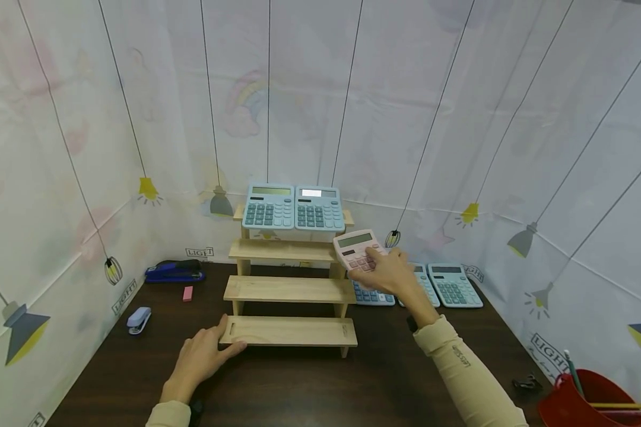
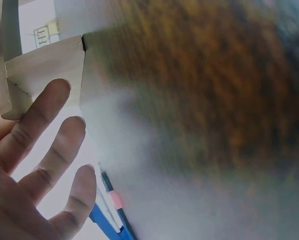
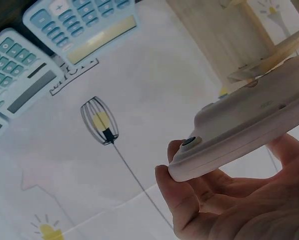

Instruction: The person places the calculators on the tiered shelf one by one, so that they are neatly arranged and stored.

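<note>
Down at the near edge, my left hand point(image 1: 203, 356) rests with relaxed, straight fingers point(image 2: 39, 117) against the left end of the lowest tread of the pale wooden four-step display riser point(image 1: 290, 289), thumb touching its corner; it steadies the stand and grips nothing. Further left on the dark brown wooden table point(image 1: 310, 379) lie a small lilac stapler point(image 1: 139, 319), a little pink eraser point(image 1: 187, 293) and a big dark-blue stapler point(image 1: 174, 271) (none of them near my fingers).

Two light-blue desk calculators point(image 1: 295, 207) stand side by side on the top step, tilted back. My right hand point(image 1: 387, 271) holds the pale pink desk calculator point(image 1: 357, 250) in the air just off the right end of the second step, fingers curled under its back and thumb over the keys. It is a flat plastic slab with a greenish display, rounded corners and small rubber feet underneath. To seat it well I judge it should go level, feet first, close beside the step's end, while my left keeps the riser from sliding.

Right of it, three more light-blue calculators point(image 1: 454, 286) lie flat on the table, and a red plastic pen cup point(image 1: 587, 403) sits at the corner.
</note>
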A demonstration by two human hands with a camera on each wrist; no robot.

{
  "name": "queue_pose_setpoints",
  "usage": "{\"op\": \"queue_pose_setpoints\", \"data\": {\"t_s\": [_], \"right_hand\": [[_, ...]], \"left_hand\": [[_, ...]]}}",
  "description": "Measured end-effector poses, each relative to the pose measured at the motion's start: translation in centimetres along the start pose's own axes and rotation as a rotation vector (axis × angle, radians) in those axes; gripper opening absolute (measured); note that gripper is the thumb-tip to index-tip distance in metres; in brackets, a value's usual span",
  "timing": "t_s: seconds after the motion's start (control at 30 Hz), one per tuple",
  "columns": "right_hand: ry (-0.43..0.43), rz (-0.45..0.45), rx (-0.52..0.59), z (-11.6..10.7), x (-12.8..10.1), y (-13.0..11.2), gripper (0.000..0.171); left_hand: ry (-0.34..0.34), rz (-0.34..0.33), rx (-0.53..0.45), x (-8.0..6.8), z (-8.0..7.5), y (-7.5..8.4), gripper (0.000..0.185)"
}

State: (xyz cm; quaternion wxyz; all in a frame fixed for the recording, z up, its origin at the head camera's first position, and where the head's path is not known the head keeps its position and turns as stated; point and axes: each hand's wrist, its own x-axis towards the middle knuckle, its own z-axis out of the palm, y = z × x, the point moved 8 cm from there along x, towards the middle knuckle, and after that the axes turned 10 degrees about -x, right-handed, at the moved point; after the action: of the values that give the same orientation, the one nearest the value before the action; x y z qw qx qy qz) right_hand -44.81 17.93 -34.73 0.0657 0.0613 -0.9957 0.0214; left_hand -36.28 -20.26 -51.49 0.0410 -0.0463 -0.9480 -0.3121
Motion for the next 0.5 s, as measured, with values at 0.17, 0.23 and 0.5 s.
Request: {"op": "queue_pose_setpoints", "data": {"t_s": [0.17,0.23,0.5], "right_hand": [[0.000,-0.024,-0.009,-0.1,0.0,-1.6,0.090],[0.001,-0.031,-0.014,-0.1,-0.1,-2.3,0.089],[0.015,-0.051,-0.020,-0.3,-0.1,-4.6,0.089]], "left_hand": [[-0.001,-0.003,0.000,0.0,0.0,0.0,0.102],[-0.002,-0.003,-0.002,0.0,0.1,0.0,0.101],[-0.002,-0.004,-0.003,0.0,-0.1,0.2,0.099]]}}
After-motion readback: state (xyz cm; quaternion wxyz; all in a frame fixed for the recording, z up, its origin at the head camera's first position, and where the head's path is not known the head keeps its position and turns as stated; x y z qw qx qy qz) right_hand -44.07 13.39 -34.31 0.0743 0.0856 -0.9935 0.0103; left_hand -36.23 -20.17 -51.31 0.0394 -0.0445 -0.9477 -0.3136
